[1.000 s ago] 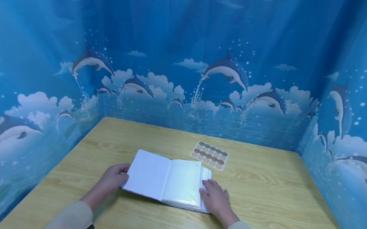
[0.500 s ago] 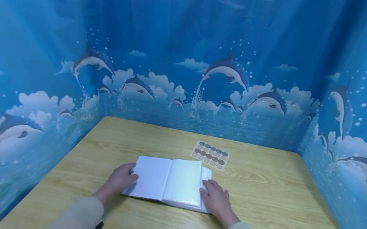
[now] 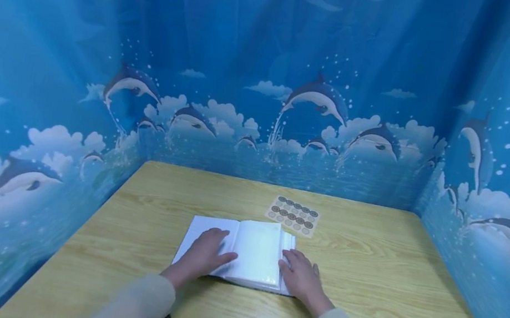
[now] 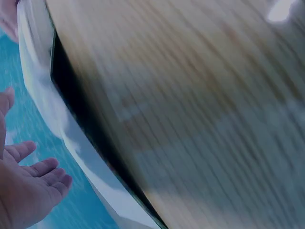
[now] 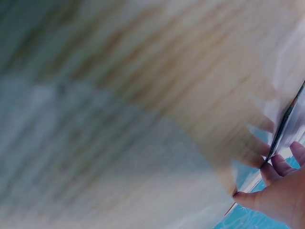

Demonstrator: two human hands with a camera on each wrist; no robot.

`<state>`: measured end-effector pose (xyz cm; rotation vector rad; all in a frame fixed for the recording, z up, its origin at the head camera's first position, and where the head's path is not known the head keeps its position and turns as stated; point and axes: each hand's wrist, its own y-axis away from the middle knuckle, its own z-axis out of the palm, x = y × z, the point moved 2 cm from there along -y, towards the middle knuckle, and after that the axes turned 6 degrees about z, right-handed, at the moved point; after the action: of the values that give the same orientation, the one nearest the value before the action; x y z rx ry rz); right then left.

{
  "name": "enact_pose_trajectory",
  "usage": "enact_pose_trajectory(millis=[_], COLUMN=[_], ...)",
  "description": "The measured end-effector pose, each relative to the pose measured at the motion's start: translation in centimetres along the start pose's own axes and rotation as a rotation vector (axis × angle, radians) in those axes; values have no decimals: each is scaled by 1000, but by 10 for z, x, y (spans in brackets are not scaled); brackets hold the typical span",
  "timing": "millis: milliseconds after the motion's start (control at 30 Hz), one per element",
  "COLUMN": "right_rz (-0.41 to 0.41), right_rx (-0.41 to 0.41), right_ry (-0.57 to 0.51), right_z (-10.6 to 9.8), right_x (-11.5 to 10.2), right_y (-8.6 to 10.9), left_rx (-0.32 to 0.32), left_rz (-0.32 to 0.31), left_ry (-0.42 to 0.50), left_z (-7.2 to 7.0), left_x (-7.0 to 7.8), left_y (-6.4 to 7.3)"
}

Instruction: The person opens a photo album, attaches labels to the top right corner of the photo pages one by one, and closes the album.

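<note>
An album (image 3: pixel 257 252) with white, glossy, sleeve-like pages lies spread on the wooden table; the thicker stack is at its right. My left hand (image 3: pixel 203 254) is over the left page, thumb pointing toward the middle fold. In the left wrist view that hand (image 4: pixel 33 191) has loosely extended fingers with nothing between them, above the page and the dark cover edge. Whether it touches the page I cannot tell. My right hand (image 3: pixel 301 276) rests on the album's right edge. In the right wrist view, its fingertips (image 5: pixel 267 171) touch the cover edge, and one reaches the tabletop.
Behind the album, toward the right, lies a flat sheet (image 3: pixel 292 216) with rows of dark and pale round shapes. The wooden table (image 3: pixel 391 283) is enclosed at the back and sides by a blue curtain (image 3: pixel 269 71) printed with dolphins.
My left hand lowered the left cover flat, let go of its left edge, and moved right over the page. The right hand has stayed in place.
</note>
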<state>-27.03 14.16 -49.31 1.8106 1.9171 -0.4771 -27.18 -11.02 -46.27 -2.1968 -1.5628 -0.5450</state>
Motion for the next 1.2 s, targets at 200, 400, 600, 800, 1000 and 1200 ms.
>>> enact_pose_trajectory(millis=[200,400,600,800,1000,1200], right_rz=[2,2,2,6,3,-10], right_rx=[-6,-2,-2,-6,4,23], right_ry=[-2,0,5,6,-4,1], right_z=[0,0,0,1,1,1], right_x=[0,1,0,0,0,1], right_y=[1,0,0,0,-1,0], left_rx=[-66,-99,-120,-112,-85,-80], left_rz=[87,131,153,140,186,201], left_ry=[-51,-130,-165,-160,-142,-125], left_z=[15,24,31,37,34,30], left_x=[17,30,30,23,20,20], left_y=[0,3,5,4,4,4])
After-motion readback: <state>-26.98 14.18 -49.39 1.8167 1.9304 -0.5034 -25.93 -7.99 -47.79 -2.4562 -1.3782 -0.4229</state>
